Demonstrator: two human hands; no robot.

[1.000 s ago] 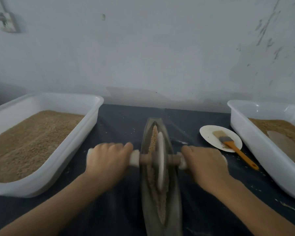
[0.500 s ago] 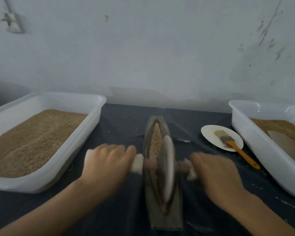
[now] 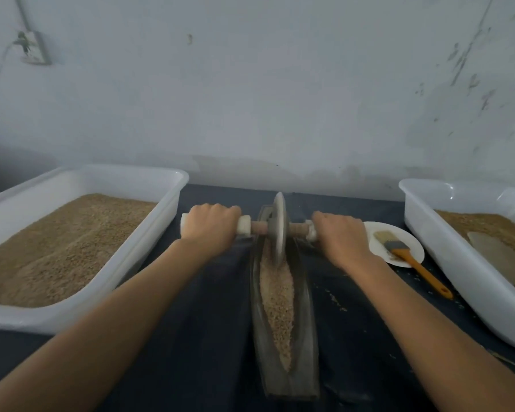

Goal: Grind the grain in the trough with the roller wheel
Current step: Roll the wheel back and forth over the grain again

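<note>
At the far end: wheel [image 3: 279, 227] stands upright in trough [image 3: 302, 307].
Hands: left hand [image 3: 210, 228], right hand [image 3: 338, 237] each wrapped tight round a handle end, keeping wheel level over grain [image 3: 277, 301].

a dark table [image 3: 208, 337] carries a long trough [image 3: 305, 346] in the middle, a white tub [image 3: 173, 185] on the left, another white tub [image 3: 446, 257] on the right, and a small white plate [image 3: 378, 251] between trough and right tub. loose grains [image 3: 335, 300] lie beside the trough.
</note>
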